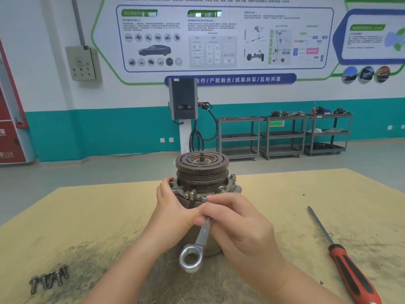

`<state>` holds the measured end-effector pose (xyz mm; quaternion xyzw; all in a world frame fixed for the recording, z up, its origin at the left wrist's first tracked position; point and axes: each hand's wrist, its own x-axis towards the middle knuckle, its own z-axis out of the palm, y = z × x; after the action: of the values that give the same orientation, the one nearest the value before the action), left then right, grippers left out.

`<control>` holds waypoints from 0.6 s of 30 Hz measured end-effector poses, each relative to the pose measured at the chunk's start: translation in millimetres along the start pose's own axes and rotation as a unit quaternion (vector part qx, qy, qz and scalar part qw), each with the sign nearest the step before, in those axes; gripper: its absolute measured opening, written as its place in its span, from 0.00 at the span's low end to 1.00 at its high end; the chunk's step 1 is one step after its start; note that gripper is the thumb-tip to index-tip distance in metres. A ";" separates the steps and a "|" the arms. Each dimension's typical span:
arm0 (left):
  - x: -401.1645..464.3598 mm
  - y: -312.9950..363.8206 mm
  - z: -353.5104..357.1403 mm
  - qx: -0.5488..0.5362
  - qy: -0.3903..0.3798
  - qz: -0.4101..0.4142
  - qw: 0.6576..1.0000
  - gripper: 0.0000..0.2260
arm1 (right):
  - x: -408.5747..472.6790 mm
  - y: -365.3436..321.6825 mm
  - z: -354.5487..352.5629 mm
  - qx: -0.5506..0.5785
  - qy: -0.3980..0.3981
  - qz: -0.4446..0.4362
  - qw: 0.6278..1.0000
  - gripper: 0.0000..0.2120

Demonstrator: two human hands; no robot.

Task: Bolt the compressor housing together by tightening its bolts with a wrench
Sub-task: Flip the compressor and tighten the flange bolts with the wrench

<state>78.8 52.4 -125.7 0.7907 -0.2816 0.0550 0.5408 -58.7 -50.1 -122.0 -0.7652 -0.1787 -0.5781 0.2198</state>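
White-and-teal wall [109, 128], grey shelf carts [282, 137], grey floor [87, 172]

Two bare forearms in view, sleeveless; left hand [175, 207] and right hand [238, 220] ungloved, no rings, no watch.

Four loose bolts [49, 279] — one wrench [196, 246], one screwdriver [344, 260].

We are in an automotive training workshop: beyond our grip on the wrench [198, 242] stand a charging post [183, 99], metal parts carts [282, 134] and car-system wall posters [223, 38].
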 end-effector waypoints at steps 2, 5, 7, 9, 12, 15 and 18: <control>-1.1 0.5 -1.3 0.009 -0.008 -0.002 1.000 0.65 | 7.1 -2.7 -4.5 0.019 0.018 0.001 1.000 0.07; -4.9 1.4 -4.6 -0.001 -0.025 -0.011 1.000 0.66 | 26.1 -4.7 -17.5 0.155 0.139 0.163 0.964 0.09; -6.2 4.0 -5.5 -0.002 -0.031 -0.015 0.999 0.64 | 37.7 -0.2 -24.7 0.276 0.225 0.313 0.880 0.08; -6.7 6.1 -6.1 -0.004 -0.037 -0.018 0.999 0.62 | 41.1 8.4 -29.9 0.376 0.260 0.425 0.781 0.09; -7.7 7.0 -7.1 -0.008 -0.040 -0.016 0.999 0.62 | 41.4 18.9 -32.1 0.435 0.275 0.483 0.709 0.10; -8.3 8.2 -7.5 -0.007 -0.041 -0.017 0.999 0.62 | 39.8 25.5 -32.1 0.457 0.258 0.480 0.703 0.11; -8.7 9.8 -7.6 -0.005 -0.042 -0.020 0.999 0.63 | 36.1 28.8 -31.7 0.460 0.236 0.459 0.723 0.11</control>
<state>68.2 59.9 -117.9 0.7954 -0.2882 0.0097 0.5331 -59.4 -90.8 -83.5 -0.3979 0.0077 -0.4153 0.8180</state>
